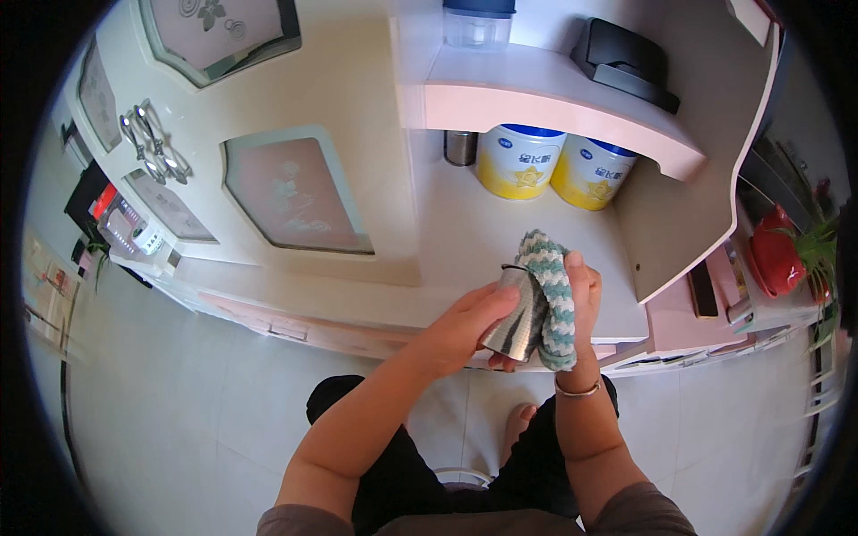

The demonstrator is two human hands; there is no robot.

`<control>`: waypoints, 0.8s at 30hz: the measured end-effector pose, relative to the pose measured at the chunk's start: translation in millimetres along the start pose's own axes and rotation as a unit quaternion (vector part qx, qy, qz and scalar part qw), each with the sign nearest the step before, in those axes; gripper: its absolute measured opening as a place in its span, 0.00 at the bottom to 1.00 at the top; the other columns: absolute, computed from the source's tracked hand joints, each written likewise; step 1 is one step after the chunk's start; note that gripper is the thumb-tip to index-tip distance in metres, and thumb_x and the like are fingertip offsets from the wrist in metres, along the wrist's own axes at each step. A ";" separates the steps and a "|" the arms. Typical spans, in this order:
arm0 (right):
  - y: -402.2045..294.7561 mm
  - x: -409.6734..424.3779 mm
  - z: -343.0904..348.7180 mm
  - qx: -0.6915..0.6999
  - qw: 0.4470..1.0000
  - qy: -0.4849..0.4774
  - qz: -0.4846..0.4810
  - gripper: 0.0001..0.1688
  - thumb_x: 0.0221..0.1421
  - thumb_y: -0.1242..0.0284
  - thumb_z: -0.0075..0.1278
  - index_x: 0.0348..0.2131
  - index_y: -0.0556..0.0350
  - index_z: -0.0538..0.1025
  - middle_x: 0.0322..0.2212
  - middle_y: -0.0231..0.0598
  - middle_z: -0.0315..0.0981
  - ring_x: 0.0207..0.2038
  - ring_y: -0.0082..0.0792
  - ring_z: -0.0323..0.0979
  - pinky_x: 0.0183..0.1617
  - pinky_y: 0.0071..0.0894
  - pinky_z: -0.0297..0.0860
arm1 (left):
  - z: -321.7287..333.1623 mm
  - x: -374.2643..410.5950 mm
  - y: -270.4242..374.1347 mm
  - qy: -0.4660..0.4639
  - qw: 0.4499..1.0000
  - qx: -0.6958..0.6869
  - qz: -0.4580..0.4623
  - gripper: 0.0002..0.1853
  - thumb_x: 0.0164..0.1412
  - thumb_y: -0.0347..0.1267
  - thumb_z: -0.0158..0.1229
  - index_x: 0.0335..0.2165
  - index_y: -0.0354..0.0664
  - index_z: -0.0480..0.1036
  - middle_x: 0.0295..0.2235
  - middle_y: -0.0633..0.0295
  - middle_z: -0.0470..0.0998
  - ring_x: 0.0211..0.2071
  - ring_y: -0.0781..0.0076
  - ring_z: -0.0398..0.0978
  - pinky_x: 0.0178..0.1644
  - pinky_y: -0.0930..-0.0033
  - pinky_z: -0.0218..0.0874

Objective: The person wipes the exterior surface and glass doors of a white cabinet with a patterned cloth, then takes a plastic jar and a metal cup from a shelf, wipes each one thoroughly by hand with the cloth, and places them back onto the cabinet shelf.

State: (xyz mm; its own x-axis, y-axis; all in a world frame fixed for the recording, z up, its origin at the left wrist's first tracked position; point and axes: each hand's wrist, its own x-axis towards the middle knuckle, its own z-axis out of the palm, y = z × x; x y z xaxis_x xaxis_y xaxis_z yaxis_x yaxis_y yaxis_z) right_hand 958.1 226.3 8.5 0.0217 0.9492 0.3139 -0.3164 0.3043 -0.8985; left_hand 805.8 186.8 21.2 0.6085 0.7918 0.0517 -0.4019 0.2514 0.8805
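A silver metal canister (517, 318) is tilted in front of me, above the cabinet's front edge. My left hand (479, 321) grips it from the left, thumb across its upper side. Against its right side lies a green-and-white striped cloth (558, 301), folded over. Behind that cloth is my right hand (584, 288), holding it to the canister; most of its fingers are hidden. On the shelf beyond stand two yellow-and-white tins with blue lids, the left tin (519, 164) beside the right tin (593, 174). Another metal canister (460, 147) stands left of them.
Above the tins, a pink-edged shelf (536, 104) carries a clear container (477, 28) and a black stand (627, 60). To the right are a dark phone-like object (702, 291) and a red plant pot (774, 254). Cabinet doors with metal handles (154, 141) rise at left.
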 end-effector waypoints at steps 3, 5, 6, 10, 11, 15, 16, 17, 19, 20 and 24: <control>-4.0 1.3 -2.4 -0.007 1.000 -0.020 0.016 0.20 0.58 0.65 0.40 0.17 0.58 0.71 0.15 0.22 0.64 0.19 0.12 0.57 0.22 0.15 0.56 | 9.0 7.1 -4.7 0.124 0.990 0.060 -0.008 0.18 0.57 0.44 0.47 0.35 0.38 0.64 0.22 0.65 0.69 0.19 0.82 0.65 0.20 0.79 0.56; -6.5 1.1 3.3 0.018 0.999 -0.011 0.042 0.20 0.58 0.66 0.40 0.18 0.58 0.72 0.15 0.24 0.65 0.19 0.14 0.59 0.23 0.16 0.58 | 8.2 8.1 -9.3 0.137 0.986 0.093 0.016 0.17 0.56 0.43 0.49 0.34 0.38 0.65 0.23 0.66 0.68 0.20 0.83 0.64 0.20 0.80 0.56; -5.5 2.5 7.0 0.061 0.997 0.027 0.050 0.18 0.57 0.64 0.39 0.24 0.59 0.73 0.19 0.28 0.68 0.21 0.19 0.63 0.26 0.20 0.62 | 13.3 9.1 -10.8 0.177 0.981 0.061 0.040 0.19 0.52 0.42 0.55 0.34 0.37 0.65 0.23 0.66 0.67 0.20 0.83 0.63 0.22 0.80 0.56; 5.2 16.5 3.2 0.305 0.950 -0.060 0.028 0.18 0.57 0.64 0.38 0.43 0.55 0.67 0.35 0.37 0.68 0.30 0.32 0.69 0.37 0.35 0.69 | 18.5 1.8 -14.2 0.222 0.922 0.281 0.149 0.29 0.44 0.41 0.62 0.40 0.35 0.61 0.23 0.63 0.66 0.23 0.77 0.63 0.29 0.75 0.57; 5.2 14.0 8.0 0.302 0.951 0.055 0.043 0.18 0.58 0.65 0.37 0.44 0.56 0.67 0.36 0.37 0.68 0.31 0.32 0.70 0.39 0.35 0.69 | 18.5 -0.1 -18.0 0.213 0.913 0.289 0.195 0.31 0.45 0.40 0.61 0.43 0.35 0.58 0.27 0.59 0.68 0.27 0.71 0.66 0.32 0.72 0.58; 8.5 3.3 21.9 0.138 0.987 0.027 0.083 0.22 0.59 0.63 0.35 0.43 0.63 0.67 0.36 0.38 0.70 0.34 0.30 0.70 0.40 0.32 0.68 | 11.9 -5.5 -15.4 0.288 0.787 0.418 0.351 0.33 0.45 0.38 0.62 0.46 0.34 0.57 0.41 0.55 0.66 0.42 0.64 0.64 0.47 0.66 0.54; 10.4 -2.7 20.3 0.090 0.992 -0.021 0.090 0.23 0.59 0.62 0.34 0.42 0.65 0.67 0.36 0.38 0.70 0.35 0.29 0.70 0.41 0.31 0.68 | 10.0 -8.1 -12.5 0.310 0.746 0.464 0.364 0.34 0.44 0.39 0.62 0.46 0.33 0.57 0.41 0.53 0.66 0.43 0.61 0.64 0.47 0.64 0.53; 16.4 -5.0 18.9 0.113 0.987 -0.040 0.110 0.22 0.59 0.63 0.34 0.41 0.65 0.68 0.35 0.38 0.70 0.35 0.29 0.70 0.41 0.30 0.68 | 9.7 -11.1 -10.2 0.318 0.726 0.490 0.363 0.35 0.44 0.39 0.63 0.46 0.33 0.57 0.41 0.52 0.66 0.43 0.59 0.63 0.48 0.62 0.52; 35.2 -6.4 13.3 0.157 0.974 -0.074 0.146 0.21 0.59 0.64 0.33 0.39 0.66 0.69 0.34 0.39 0.70 0.35 0.28 0.69 0.41 0.28 0.68 | 10.2 -13.7 -7.0 0.328 0.686 0.539 0.362 0.36 0.42 0.41 0.63 0.46 0.33 0.58 0.41 0.50 0.65 0.44 0.54 0.62 0.49 0.59 0.50; 39.8 -8.4 13.9 0.173 0.971 -0.077 0.147 0.18 0.56 0.68 0.36 0.39 0.65 0.69 0.33 0.40 0.71 0.34 0.27 0.70 0.39 0.28 0.68 | 10.3 -15.7 -8.4 0.333 0.686 0.538 0.359 0.37 0.41 0.42 0.63 0.46 0.33 0.58 0.42 0.50 0.65 0.45 0.53 0.61 0.50 0.57 0.47; 35.8 -12.5 27.0 0.029 0.986 -0.126 0.103 0.14 0.53 0.71 0.41 0.34 0.65 0.72 0.29 0.34 0.71 0.33 0.22 0.68 0.35 0.21 0.66 | 3.5 -36.2 -7.3 0.334 0.622 0.602 0.374 0.36 0.39 0.37 0.63 0.46 0.33 0.58 0.43 0.53 0.65 0.45 0.53 0.62 0.47 0.57 0.49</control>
State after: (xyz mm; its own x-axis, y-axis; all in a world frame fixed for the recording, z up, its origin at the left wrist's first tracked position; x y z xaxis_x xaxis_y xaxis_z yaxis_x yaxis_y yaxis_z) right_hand 920.9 223.2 -19.3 -0.2818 0.9384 0.1998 -0.3428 0.0961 -0.9345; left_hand 789.0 154.4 14.6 -0.0230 0.5921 0.8055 0.6462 -0.6060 0.4639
